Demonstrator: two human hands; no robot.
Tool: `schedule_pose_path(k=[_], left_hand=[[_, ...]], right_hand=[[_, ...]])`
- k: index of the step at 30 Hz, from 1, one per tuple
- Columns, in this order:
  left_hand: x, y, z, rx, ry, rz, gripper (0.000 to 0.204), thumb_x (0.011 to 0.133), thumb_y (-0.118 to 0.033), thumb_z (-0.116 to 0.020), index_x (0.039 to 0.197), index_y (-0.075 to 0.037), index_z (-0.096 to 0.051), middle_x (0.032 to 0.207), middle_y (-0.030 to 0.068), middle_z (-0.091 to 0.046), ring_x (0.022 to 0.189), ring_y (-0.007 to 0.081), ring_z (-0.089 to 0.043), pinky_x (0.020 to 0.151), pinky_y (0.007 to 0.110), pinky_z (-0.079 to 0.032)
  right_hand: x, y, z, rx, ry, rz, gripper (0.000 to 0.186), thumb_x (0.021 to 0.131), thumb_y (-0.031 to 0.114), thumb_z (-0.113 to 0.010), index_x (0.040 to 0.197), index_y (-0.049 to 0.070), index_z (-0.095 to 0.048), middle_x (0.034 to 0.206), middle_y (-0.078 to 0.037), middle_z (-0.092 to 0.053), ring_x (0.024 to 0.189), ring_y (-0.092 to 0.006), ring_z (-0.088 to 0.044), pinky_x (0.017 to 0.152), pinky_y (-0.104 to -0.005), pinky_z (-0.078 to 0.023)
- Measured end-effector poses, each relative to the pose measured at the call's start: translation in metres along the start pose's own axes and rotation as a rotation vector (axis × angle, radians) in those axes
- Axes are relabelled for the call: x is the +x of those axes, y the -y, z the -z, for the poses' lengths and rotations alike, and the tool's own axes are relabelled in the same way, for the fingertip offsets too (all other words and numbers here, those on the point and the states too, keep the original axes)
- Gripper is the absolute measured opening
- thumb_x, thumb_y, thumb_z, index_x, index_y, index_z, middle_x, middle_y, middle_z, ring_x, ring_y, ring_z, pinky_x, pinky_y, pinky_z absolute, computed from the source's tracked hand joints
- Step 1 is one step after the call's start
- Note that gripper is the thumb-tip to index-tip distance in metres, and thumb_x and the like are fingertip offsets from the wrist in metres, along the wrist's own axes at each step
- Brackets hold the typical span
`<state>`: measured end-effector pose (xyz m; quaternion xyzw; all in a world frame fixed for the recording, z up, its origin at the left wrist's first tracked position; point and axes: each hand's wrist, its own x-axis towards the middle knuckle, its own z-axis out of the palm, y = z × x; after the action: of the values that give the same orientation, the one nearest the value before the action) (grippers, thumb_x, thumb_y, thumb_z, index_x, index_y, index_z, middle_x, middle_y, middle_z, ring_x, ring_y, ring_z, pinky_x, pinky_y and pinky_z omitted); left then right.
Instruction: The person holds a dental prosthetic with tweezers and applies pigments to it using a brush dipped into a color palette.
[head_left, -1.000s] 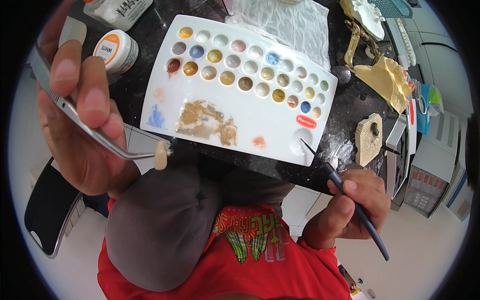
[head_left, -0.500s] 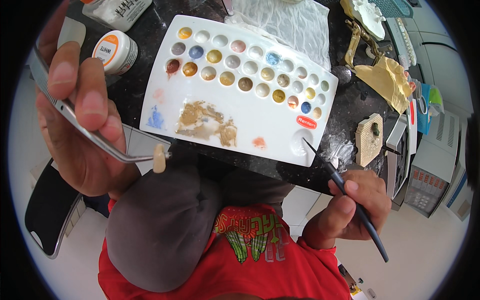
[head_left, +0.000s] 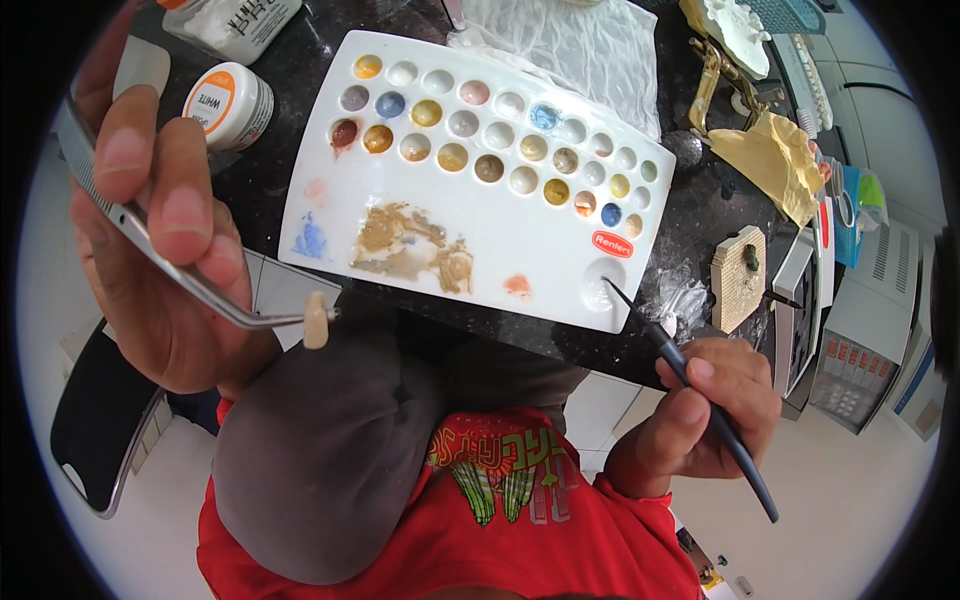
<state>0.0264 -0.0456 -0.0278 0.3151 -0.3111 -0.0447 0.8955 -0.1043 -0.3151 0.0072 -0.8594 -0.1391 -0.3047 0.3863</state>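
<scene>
My left hand (head_left: 175,240) is closed on metal tweezers (head_left: 165,255) with a bent tip. At that tip sits a small cream-coloured dental crown (head_left: 316,320), held in the air left of the palette's front edge. Between the thumb and fingers of my right hand (head_left: 715,410) is a slim dark paintbrush (head_left: 722,430). Its fine point is in the shallow round well (head_left: 603,284) at the near right corner of the white palette (head_left: 540,255). Rows of small wells with coloured pastes fill the palette's far part; brown, blue and pink smears mark its flat part.
A white jar (head_left: 235,105) and a clear-white bottle (head_left: 235,25) stand at the far left. Crumpled white tissue (head_left: 590,60) lies behind the palette. On the right are a beige honeycomb block (head_left: 738,280), a yellowish plaster model (head_left: 770,165) and a brass-coloured articulator (head_left: 708,85).
Hardly anything differs. The crown at the tweezers' tip has shifted very slightly down and left; the brush point stays in the corner well.
</scene>
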Motion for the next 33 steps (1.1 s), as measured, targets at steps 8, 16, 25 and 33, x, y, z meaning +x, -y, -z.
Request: schedule_pose_path(k=[8,16,25,33], left_hand=[[-0.001,0.001,-0.002,-0.018,-0.019,0.004,0.048,0.096,-0.014,-0.035,0.126,0.012,-0.009,0.100,0.0110,-0.039,0.082,0.0175,-0.054,0.071,0.027,-0.059],[-0.002,-0.001,-0.001,-0.035,-0.021,0.035,0.042,0.096,-0.014,-0.034,0.122,0.012,-0.014,0.098,0.0115,-0.039,0.082,0.0180,-0.056,0.071,0.027,-0.059],[-0.002,0.002,0.000,-0.027,-0.004,-0.006,0.045,0.096,-0.013,-0.034,0.124,0.014,-0.012,0.101,0.0122,-0.038,0.084,0.0178,-0.054,0.071,0.028,-0.059],[-0.004,-0.002,-0.007,-0.078,-0.057,0.008,0.033,0.096,-0.011,-0.034,0.117,0.010,-0.020,0.102,0.0118,-0.037,0.085,0.0185,-0.054,0.074,0.030,-0.058]], right_hand=[[-0.003,0.000,-0.001,0.030,-0.024,-0.021,0.014,0.072,0.004,-0.059,0.082,-0.005,-0.058,0.062,-0.010,-0.055,0.049,-0.0177,-0.054,0.043,-0.0242,-0.041],[-0.002,0.000,-0.001,0.014,-0.005,-0.018,0.013,0.071,0.004,-0.059,0.082,-0.005,-0.058,0.064,-0.010,-0.056,0.049,-0.0177,-0.054,0.042,-0.0245,-0.041],[-0.008,0.004,0.010,0.062,-0.041,-0.099,0.022,0.082,0.014,-0.059,0.098,0.001,-0.051,0.078,-0.010,-0.050,0.050,-0.0140,-0.053,0.045,-0.0226,-0.045],[0.000,-0.003,0.013,0.206,0.088,-0.057,0.023,0.081,0.008,-0.058,0.101,-0.001,-0.050,0.072,-0.010,-0.049,0.046,-0.0133,-0.051,0.038,-0.0225,-0.040]])
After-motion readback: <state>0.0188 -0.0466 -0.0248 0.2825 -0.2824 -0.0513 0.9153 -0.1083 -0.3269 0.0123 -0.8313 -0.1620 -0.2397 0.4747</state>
